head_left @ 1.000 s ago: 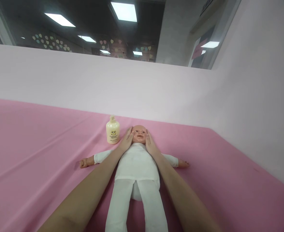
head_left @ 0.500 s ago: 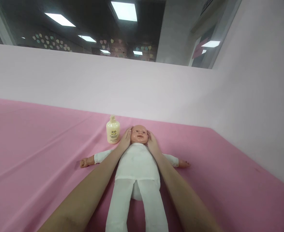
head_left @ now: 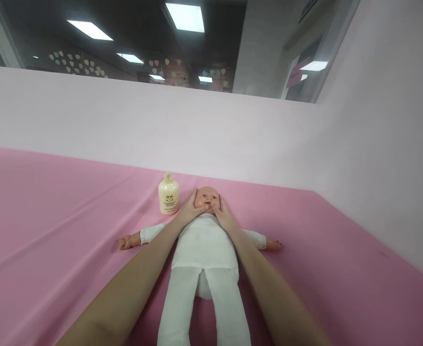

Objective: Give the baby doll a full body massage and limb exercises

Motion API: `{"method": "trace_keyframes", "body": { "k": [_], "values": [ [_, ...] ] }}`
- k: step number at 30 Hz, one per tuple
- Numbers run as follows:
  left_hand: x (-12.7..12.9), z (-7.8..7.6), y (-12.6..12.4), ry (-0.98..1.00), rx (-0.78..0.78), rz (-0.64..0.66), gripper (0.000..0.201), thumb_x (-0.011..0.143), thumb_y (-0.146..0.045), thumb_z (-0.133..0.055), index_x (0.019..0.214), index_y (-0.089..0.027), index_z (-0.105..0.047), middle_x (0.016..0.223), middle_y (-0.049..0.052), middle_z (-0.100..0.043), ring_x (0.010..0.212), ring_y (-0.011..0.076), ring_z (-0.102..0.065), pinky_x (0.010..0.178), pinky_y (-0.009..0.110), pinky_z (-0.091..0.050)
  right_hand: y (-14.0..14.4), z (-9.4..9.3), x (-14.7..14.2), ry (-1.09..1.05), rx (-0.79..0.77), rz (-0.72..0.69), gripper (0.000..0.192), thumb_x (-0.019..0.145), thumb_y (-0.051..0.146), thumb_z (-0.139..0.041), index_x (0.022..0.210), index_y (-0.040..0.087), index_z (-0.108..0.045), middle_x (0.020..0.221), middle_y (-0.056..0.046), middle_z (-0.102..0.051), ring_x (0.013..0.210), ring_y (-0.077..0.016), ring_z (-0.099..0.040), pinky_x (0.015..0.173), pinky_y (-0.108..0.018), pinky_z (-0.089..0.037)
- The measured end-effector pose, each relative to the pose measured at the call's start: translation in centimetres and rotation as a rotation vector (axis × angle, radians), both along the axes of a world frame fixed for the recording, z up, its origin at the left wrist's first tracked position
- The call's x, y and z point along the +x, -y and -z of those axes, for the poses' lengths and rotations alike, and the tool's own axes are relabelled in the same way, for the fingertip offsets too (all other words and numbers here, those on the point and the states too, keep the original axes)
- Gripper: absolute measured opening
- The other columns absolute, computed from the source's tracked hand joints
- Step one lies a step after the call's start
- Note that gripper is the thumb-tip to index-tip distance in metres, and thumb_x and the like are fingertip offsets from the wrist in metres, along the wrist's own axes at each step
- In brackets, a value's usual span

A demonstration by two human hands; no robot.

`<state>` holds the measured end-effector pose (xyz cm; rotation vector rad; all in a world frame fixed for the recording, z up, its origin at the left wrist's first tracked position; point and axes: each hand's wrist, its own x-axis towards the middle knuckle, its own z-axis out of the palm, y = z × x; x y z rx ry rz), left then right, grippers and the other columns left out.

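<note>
A baby doll [head_left: 204, 245] in white clothes lies on its back on the pink cloth [head_left: 53, 230], arms spread, head away from me. My left hand [head_left: 188, 210] cups the left side of the doll's head [head_left: 207, 194]. My right hand [head_left: 223, 214] cups the right side. Both thumbs meet over the doll's mouth and chin. A cream lotion bottle [head_left: 168, 194] stands upright just left of the head, close to my left hand.
A pale pink wall [head_left: 211, 129] runs behind the cloth and along the right side. Above it a dark glass pane shows ceiling lights and heart stickers. Pink cloth stretches wide to the left and right of the doll.
My thumbs have slid from the doll's cheeks and sides of the head inward to its mouth and chin. The doll and bottle have not moved.
</note>
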<state>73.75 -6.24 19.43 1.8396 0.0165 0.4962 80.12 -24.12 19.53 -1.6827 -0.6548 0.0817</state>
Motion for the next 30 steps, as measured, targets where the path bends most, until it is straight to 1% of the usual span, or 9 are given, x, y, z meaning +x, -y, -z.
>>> {"method": "trace_keyframes", "body": {
  "k": [3, 7, 10, 13, 17, 20, 23, 26, 30],
  "values": [
    [0.0, -0.2, 0.0, -0.015, -0.029, 0.006, 0.114, 0.07, -0.056, -0.08, 0.159, -0.022, -0.018, 0.163, 0.012, -0.028, 0.148, 0.0304, -0.032, 0.122, 0.043, -0.029, 0.0, 0.0, 0.0, -0.065, -0.067, -0.009, 0.103, 0.077, 0.066, -0.068, 0.158, 0.022, -0.022, 0.162, -0.009, -0.031, 0.149, -0.0268, -0.032, 0.125, -0.046, -0.019],
    [0.1, -0.1, -0.1, -0.034, -0.031, 0.006, 0.112, 0.07, -0.057, -0.079, 0.159, -0.024, -0.019, 0.164, 0.011, -0.026, 0.149, 0.0302, -0.031, 0.122, 0.044, -0.027, 0.0, -0.1, 0.1, -0.08, -0.061, 0.001, 0.104, 0.076, 0.066, -0.069, 0.158, 0.023, -0.022, 0.161, -0.009, -0.033, 0.149, -0.0269, -0.032, 0.126, -0.045, -0.018],
    [0.3, 0.2, -0.3, -0.027, -0.007, 0.004, 0.108, 0.074, -0.058, -0.075, 0.159, -0.024, -0.019, 0.165, 0.011, -0.024, 0.151, 0.0289, -0.027, 0.124, 0.044, -0.023, 0.0, -0.1, 0.0, -0.065, -0.068, 0.005, 0.099, 0.081, 0.069, -0.061, 0.158, 0.022, -0.023, 0.161, -0.008, -0.032, 0.15, -0.0262, -0.031, 0.126, -0.046, -0.018],
    [0.2, 0.3, -0.3, -0.02, 0.003, 0.006, 0.1, 0.08, -0.06, -0.067, 0.159, -0.023, -0.018, 0.166, 0.009, -0.019, 0.153, 0.0269, -0.021, 0.125, 0.043, -0.018, 0.0, -0.1, -0.1, -0.035, -0.052, 0.009, 0.089, 0.088, 0.072, -0.047, 0.157, 0.02, -0.027, 0.162, -0.008, -0.032, 0.15, -0.0246, -0.03, 0.126, -0.045, -0.018],
    [-0.3, -0.4, 0.2, -0.033, -0.031, -0.033, 0.08, 0.09, -0.064, -0.049, 0.157, -0.027, -0.026, 0.166, 0.003, -0.02, 0.154, 0.0227, -0.018, 0.127, 0.039, -0.012, -0.2, 0.0, 0.1, -0.018, 0.012, 0.062, 0.075, 0.095, 0.069, -0.03, 0.152, 0.022, -0.039, 0.156, -0.006, -0.043, 0.146, -0.0224, -0.038, 0.124, -0.044, -0.025],
    [-0.5, -0.9, 0.6, -0.008, -0.056, -0.066, 0.072, 0.096, -0.063, -0.037, 0.155, -0.022, -0.033, 0.165, 0.005, -0.023, 0.153, 0.021, -0.02, 0.126, 0.037, -0.014, -0.3, 0.0, 0.4, -0.012, 0.016, 0.112, 0.069, 0.096, 0.067, -0.03, 0.146, 0.023, -0.048, 0.148, -0.007, -0.053, 0.141, -0.0237, -0.046, 0.121, -0.044, -0.03],
    [-0.3, -1.0, 0.8, 0.035, -0.102, -0.072, 0.069, 0.099, -0.059, -0.032, 0.153, -0.016, -0.035, 0.163, 0.008, -0.028, 0.152, 0.0211, -0.025, 0.126, 0.037, -0.019, -0.3, -0.1, 0.6, 0.038, 0.001, 0.115, 0.065, 0.097, 0.064, -0.031, 0.142, 0.022, -0.053, 0.144, -0.008, -0.057, 0.137, -0.0246, -0.05, 0.119, -0.044, -0.034],
    [-0.1, -0.8, 0.7, 0.048, -0.103, -0.083, 0.067, 0.099, -0.056, -0.032, 0.152, -0.016, -0.038, 0.162, 0.008, -0.031, 0.151, 0.0205, -0.027, 0.126, 0.036, -0.019, -0.2, -0.1, 0.7, 0.063, 0.013, 0.103, 0.061, 0.097, 0.061, -0.033, 0.139, 0.024, -0.056, 0.143, -0.007, -0.058, 0.137, -0.0241, -0.05, 0.119, -0.044, -0.034],
    [-0.2, -0.6, 0.6, 0.06, -0.102, -0.07, 0.063, 0.099, -0.054, -0.035, 0.15, -0.019, -0.041, 0.162, 0.006, -0.03, 0.151, 0.0207, -0.027, 0.126, 0.038, -0.019, -0.2, 0.1, 0.8, 0.065, 0.07, 0.084, 0.057, 0.095, 0.06, -0.038, 0.135, 0.026, -0.06, 0.142, -0.003, -0.059, 0.138, -0.0248, -0.049, 0.121, -0.046, -0.032]
  ]
}}
